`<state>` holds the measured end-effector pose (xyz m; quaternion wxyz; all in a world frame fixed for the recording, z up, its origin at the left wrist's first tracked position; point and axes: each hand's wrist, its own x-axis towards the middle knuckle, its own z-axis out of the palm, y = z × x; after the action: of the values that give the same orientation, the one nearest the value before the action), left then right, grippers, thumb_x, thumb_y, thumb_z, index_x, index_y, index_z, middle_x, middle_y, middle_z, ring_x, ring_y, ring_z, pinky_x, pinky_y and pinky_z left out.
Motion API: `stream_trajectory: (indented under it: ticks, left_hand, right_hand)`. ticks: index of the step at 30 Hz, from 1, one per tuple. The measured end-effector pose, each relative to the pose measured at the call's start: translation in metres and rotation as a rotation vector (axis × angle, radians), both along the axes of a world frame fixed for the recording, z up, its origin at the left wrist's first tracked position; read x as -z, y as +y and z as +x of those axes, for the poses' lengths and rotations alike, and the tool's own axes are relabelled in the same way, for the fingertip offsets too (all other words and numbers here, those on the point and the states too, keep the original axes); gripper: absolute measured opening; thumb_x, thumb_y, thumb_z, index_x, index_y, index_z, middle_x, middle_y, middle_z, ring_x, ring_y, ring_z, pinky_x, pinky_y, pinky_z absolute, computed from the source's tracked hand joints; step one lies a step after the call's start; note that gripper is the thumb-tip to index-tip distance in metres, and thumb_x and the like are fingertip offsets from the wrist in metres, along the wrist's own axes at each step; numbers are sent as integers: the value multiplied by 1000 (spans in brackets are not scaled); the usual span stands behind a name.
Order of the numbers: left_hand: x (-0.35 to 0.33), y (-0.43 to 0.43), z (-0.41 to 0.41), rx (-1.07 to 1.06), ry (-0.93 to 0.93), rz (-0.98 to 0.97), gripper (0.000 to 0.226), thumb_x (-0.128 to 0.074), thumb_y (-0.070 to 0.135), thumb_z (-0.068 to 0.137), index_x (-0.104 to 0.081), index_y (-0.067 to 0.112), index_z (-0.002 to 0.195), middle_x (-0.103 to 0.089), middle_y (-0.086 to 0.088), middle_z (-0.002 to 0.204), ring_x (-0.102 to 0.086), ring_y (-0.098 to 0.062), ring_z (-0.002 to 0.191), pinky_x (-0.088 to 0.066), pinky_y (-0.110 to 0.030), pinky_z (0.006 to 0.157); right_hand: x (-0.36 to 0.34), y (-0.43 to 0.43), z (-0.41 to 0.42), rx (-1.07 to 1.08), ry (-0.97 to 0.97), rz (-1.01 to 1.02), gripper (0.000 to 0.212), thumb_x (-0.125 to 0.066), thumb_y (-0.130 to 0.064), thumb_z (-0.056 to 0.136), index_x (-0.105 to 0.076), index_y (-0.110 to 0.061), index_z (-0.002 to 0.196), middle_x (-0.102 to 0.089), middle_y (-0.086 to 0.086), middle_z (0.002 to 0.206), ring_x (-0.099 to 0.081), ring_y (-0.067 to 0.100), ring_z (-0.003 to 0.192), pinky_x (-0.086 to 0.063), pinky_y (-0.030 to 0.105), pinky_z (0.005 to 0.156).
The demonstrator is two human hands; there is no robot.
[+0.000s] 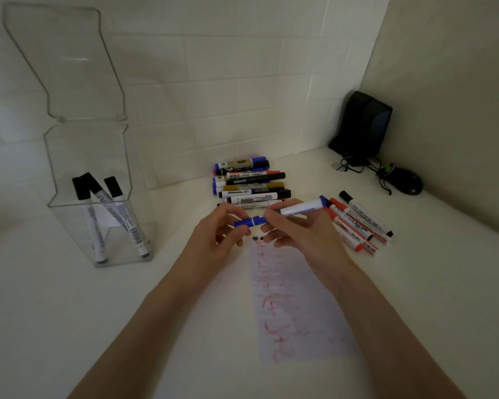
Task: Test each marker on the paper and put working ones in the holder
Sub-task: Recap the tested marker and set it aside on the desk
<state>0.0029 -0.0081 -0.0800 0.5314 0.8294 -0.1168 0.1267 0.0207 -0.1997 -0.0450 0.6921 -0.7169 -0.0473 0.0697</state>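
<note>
Above the top of the paper [297, 306] I hold a blue marker [300, 209] in both hands. My right hand [297, 226] grips its white barrel, and my left hand [222, 226] pinches its blue cap [247, 222]. The paper carries red scribbles and a small black mark at its top edge. A clear plastic holder [98, 203] stands at the left with three black-capped markers [94, 223] upright inside. A pile of several markers [251, 182] lies behind my hands. Several red and black markers [357, 223] lie to the right of the paper.
The holder's clear lid [64, 61] stands open above it. A black speaker [363, 125] with cables and a black mouse [406, 182] sit in the back right corner. White tiled walls close in the table at the back and right.
</note>
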Motion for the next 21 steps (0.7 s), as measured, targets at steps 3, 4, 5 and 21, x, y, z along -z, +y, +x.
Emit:
stream_trajectory:
  ticks: [3, 4, 5, 21]
  left_hand:
    - [0, 2, 0, -25, 13, 4, 13, -61, 13, 98, -62, 20, 108, -68, 13, 82, -62, -5, 67, -43, -13, 62]
    - [0, 2, 0, -23, 17, 4, 14, -61, 13, 98, -64, 20, 109, -68, 16, 78, -62, -4, 66, -44, -13, 63]
    - [0, 1, 0, -18, 19, 4, 15, -61, 13, 98, -66, 20, 109, -68, 17, 76, -63, -5, 67, -46, -16, 65]
    - [4, -6, -2, -38, -73, 73, 15, -57, 13, 100, -64, 22, 108, -66, 15, 82, -63, -8, 78, -42, -11, 69]
  right_hand:
    - [-8, -4, 0, -46, 134, 51, 39, -52, -38, 104, -75, -7, 110, -79, 17, 94, -76, 34, 79, -59, 32, 67]
    - [-7, -5, 1, -16, 162, 59, 47, -44, -39, 105, -77, -4, 106, -78, 19, 90, -74, 34, 71, -57, 32, 62]
    - [-5, -6, 2, 28, 174, 42, 53, -41, -39, 105, -78, -2, 97, -77, 19, 82, -68, 32, 61, -53, 29, 55]
    - [4, -3, 5, 130, 200, -28, 51, -53, -40, 101, -71, -12, 63, -59, 8, 62, -43, 11, 45, -35, 22, 46]
